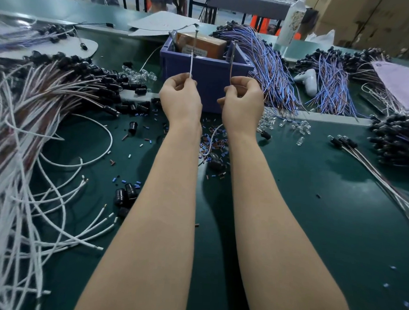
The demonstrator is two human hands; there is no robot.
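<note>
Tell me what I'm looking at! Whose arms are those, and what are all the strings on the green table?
Those arms belong to a person working with bare hands; there is no machine here. The camera sits on their head and looks down, so you see what they see. The left hand pinches a thin white wire, and the right hand pinches a thin brown wire. Both are raised in front of a blue box. On the green table lie a big heap of white wires on the left, bundles of blue and purple wires further back, little black caps, tiny clear bulbs and crumbs of coloured plastic.
</note>
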